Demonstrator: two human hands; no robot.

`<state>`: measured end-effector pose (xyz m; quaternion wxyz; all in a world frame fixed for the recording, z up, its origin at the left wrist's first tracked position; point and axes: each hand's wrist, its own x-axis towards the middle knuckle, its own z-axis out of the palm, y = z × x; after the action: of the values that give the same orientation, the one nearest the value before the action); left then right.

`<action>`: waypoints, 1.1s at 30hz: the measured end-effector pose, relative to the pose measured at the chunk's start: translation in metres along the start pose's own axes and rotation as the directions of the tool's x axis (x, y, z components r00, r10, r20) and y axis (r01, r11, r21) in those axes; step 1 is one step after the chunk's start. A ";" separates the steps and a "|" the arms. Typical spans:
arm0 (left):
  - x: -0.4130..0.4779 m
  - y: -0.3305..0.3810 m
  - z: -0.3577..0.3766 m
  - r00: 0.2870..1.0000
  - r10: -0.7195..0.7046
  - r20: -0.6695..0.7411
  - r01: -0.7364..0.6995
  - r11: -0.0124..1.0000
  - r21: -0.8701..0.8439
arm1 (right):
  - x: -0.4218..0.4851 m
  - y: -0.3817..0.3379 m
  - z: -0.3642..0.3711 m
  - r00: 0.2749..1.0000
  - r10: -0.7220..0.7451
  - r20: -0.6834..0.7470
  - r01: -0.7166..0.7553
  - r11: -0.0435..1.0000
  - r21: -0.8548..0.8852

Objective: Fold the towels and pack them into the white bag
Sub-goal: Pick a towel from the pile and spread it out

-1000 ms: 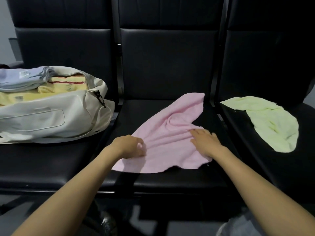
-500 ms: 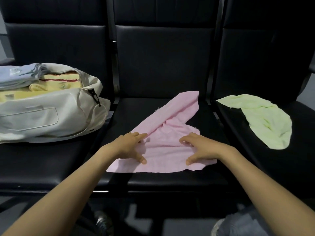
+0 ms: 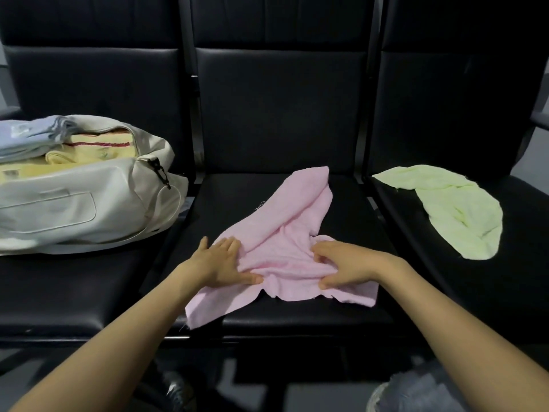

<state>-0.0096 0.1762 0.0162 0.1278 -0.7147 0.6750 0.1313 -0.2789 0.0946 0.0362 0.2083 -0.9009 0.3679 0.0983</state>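
Middle black seat [image 3: 237,203]: crumpled pink terry towel [image 3: 285,257], near corner draped over the front edge. left hand [image 3: 218,263] pressed flat on its left side, fingers straight and spread. right hand [image 3: 346,264] curled, bunching a fold between thumb and fingers. Rightmost seat: pale green towel [image 3: 457,209]. Leftmost seat: open white bag [image 3: 74,209] holding folded yellow towels [image 3: 98,150].

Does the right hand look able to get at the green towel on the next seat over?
Probably yes. The green towel lies in the open on the right-hand seat, with nothing on it. The right hand must first release the pink towel it pinches.
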 end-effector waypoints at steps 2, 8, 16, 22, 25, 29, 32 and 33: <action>0.000 0.001 0.001 0.988 -0.147 0.054 0.144 0.988 0.056 | -0.002 0.003 -0.001 0.993 0.103 0.053 -0.103 0.995 -0.007; -0.001 0.005 -0.002 0.962 -0.269 -0.043 0.271 0.932 0.239 | 0.000 0.010 -0.002 0.937 0.346 -0.049 -0.349 0.924 -0.154; 0.008 -0.002 -0.005 0.967 0.202 -0.155 -0.225 0.963 -0.150 | 0.005 -0.006 -0.002 0.998 0.015 -0.066 -0.026 0.987 -0.157; 0.010 0.005 -0.007 0.977 0.126 -0.173 -0.147 0.982 -0.115 | 0.009 -0.008 0.003 0.992 0.027 -0.121 -0.032 0.999 -0.039; 0.004 0.013 -0.007 0.988 0.056 -0.147 -0.065 0.996 -0.058 | 0.015 -0.004 0.008 0.993 0.061 -0.102 -0.072 0.992 -0.104; 0.004 0.013 -0.008 0.947 0.043 -0.319 -0.046 0.999 -0.001 | 0.017 0.003 0.012 0.965 0.067 -0.252 -0.110 0.981 -0.161; 0.008 0.004 -0.003 0.939 0.111 -0.326 -0.187 0.960 -0.211 | 0.012 0.000 0.009 0.964 -0.004 -0.266 0.000 1.000 -0.018; 0.008 0.001 -0.003 0.956 0.113 -0.270 -0.198 0.930 -0.310 | 0.011 -0.003 0.009 0.973 0.025 -0.231 -0.017 0.999 0.035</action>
<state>-0.0105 0.1677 0.0159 -0.0914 -0.6804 0.7085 0.1634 -0.2691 0.0936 0.0248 0.1778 -0.8986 0.4009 -0.0111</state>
